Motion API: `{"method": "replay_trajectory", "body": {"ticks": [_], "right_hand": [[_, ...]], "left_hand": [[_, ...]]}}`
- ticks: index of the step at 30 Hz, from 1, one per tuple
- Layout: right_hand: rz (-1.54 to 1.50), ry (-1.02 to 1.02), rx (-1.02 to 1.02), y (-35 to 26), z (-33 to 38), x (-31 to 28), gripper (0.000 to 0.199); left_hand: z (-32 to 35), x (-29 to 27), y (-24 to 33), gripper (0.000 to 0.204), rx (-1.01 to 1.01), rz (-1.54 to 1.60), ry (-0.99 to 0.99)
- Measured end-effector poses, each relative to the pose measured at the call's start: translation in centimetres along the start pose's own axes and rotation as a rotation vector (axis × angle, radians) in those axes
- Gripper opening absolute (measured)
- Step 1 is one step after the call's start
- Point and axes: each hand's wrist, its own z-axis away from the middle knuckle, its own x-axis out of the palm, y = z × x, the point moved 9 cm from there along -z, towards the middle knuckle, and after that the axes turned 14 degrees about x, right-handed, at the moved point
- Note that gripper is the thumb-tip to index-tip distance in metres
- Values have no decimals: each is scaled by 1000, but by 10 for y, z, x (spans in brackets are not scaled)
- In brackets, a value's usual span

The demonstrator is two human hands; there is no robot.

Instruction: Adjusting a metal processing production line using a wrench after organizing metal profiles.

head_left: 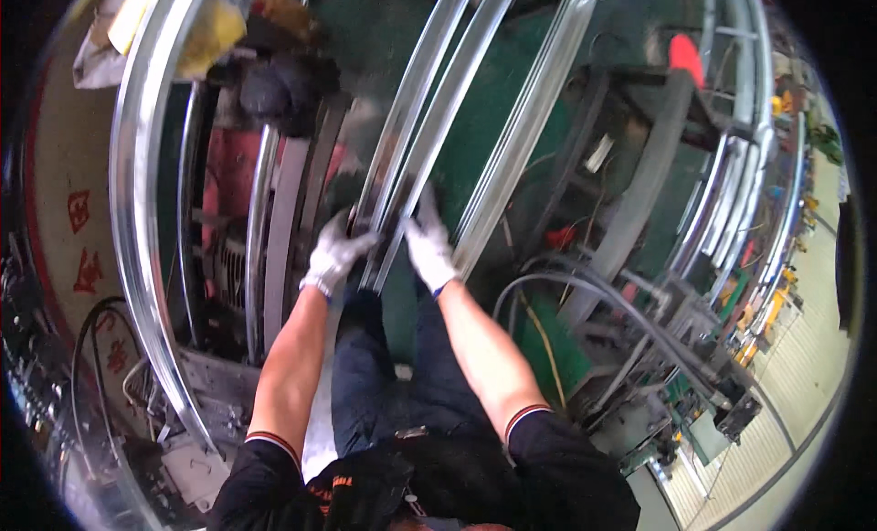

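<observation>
Both of my hands wear white gloves and have hold of the near part of a pair of long, shiny metal profiles (pixel 454 101). The profiles run away from me toward the top of the head view. My left hand (pixel 336 253) is closed round the left edge, its fingers reaching toward the middle. On the opposite edge, my right hand (pixel 427 246) grips with the thumb on the near side and its other fingers partly hidden. Close to the right hand lies another long, grooved metal profile (pixel 525 129), apart from the held pair.
A tall, curved-looking shiny rail (pixel 137 184) stands at the left, beside upright metal bars (pixel 260 229). At right are a dark metal frame (pixel 653 156), a black hose (pixel 621 298) and stacked tubes (pixel 717 207). A red object (pixel 685 58) sits on the frame. The floor (pixel 493 143) is green.
</observation>
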Motion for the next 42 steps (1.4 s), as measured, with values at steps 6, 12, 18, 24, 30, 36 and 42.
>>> {"method": "replay_trajectory", "body": {"ticks": [6,12,18,24,30,36,42], "right_hand": [[-144,42,-185,-1,-25,-11,75],[-205,55,-117,-28,-68,-24,79],[-185,216,-104,-39,-101,-54,69],[-518,118,-8,-33,-94,-43,66],[-670,-121,-56,9,-65,4,68],[-481,-48,79,41,-38,28,56],[-307,6,101,40,-36,26,50]], "left_hand": [[-34,14,7,63,91,-146,40],[-74,23,5,68,-12,-58,-61],[-76,29,18,68,105,-7,-47],[-52,21,-8,74,22,-47,-109],[1,5,-93,52,-250,297,163],[22,19,-77,43,-150,401,235],[37,17,-85,50,-229,336,222]]}}
